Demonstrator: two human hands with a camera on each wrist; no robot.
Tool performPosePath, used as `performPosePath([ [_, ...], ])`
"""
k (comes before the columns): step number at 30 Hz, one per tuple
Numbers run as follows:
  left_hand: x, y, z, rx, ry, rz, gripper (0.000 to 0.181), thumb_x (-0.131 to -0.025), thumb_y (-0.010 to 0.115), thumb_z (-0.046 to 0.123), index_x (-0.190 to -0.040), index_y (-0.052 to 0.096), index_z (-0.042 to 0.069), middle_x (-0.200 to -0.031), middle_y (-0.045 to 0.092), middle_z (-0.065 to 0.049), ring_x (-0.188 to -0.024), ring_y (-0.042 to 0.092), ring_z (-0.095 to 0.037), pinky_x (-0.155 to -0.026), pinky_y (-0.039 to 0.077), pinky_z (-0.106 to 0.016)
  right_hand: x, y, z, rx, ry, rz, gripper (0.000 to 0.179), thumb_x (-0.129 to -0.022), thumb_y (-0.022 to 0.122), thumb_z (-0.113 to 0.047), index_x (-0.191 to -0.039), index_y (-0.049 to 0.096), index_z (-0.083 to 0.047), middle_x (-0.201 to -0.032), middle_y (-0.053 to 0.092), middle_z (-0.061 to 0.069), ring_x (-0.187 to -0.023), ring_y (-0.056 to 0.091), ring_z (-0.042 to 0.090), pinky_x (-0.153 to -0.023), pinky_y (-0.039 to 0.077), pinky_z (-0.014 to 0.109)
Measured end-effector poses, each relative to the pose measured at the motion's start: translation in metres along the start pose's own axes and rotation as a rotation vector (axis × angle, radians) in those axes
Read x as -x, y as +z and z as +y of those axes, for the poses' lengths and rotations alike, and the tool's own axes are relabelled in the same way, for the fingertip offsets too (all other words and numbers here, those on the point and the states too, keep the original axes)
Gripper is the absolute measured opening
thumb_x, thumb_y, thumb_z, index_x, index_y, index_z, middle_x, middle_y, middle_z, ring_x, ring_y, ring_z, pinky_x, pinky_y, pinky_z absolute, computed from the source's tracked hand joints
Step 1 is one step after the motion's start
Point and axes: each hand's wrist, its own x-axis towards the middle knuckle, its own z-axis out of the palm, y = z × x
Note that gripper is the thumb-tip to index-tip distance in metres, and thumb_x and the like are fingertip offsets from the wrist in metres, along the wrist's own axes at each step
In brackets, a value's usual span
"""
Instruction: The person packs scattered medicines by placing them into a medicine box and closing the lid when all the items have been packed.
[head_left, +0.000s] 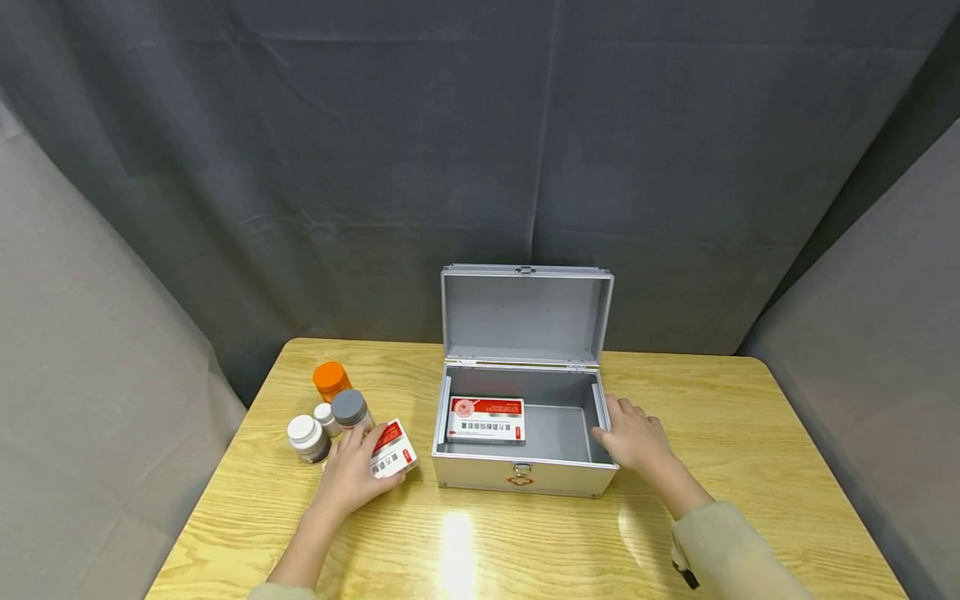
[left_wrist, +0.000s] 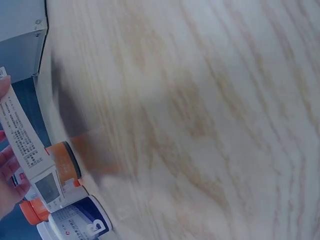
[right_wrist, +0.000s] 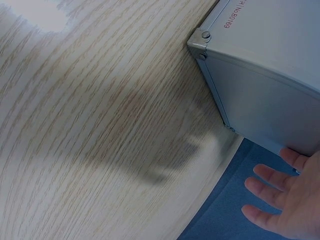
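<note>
My left hand (head_left: 351,473) grips a red-and-white medicine box (head_left: 394,450) by its edges, thumb on the near side and fingers on the far side. In the left wrist view, the same medicine box (left_wrist: 27,145) shows a printed white side, tilted above the bottles. An aluminium first-aid case (head_left: 525,477) stands with its lid up. Inside it, at the left, lies another red-and-white medicine box (head_left: 486,419). At the case's right wall rests my right hand (head_left: 636,435), thumb by the rim. The right wrist view shows its fingers (right_wrist: 270,177) spread loosely beside the wall.
Left of the case stand an orange-capped bottle (head_left: 332,380), a grey-capped bottle (head_left: 350,407), a small white-capped bottle (head_left: 326,415) and a larger white-capped bottle (head_left: 306,437). All are on the wooden table (head_left: 720,417). A dark curtain (head_left: 360,167) hangs behind.
</note>
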Motion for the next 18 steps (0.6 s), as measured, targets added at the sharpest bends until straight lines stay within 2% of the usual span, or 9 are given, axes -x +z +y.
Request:
performPosePath([
  [6, -0.004, -0.006, 0.007, -0.010, 0.022, 0.049, 0.082, -0.058, 0.077, 0.051, -0.125, 0.053, 0.011, -0.115, 0.049, -0.009, -0.104, 0.045, -0.028, -0.086, 0.038, -0.048, -0.001, 0.000, 0.001, 0.000, 0.002, 0.002, 0.066, -0.087, 0.048, -0.038, -0.136, 0.030, 0.002, -0.132, 0.038, 0.030, -0.117, 0.037, 0.050, -0.089, 0.028, 0.067],
  [18, -0.012, -0.022, 0.021, -0.002, 0.024, 0.056, 0.081, -0.060, 0.075, 0.052, -0.126, 0.052, 0.011, -0.114, 0.050, -0.010, -0.103, 0.046, -0.029, -0.087, 0.037, -0.048, -0.001, 0.003, 0.003, 0.003, 0.002, 0.008, 0.067, -0.087, 0.048, -0.040, -0.137, 0.030, 0.002, -0.131, 0.039, 0.030, -0.117, 0.037, 0.049, -0.090, 0.027, 0.067],
])
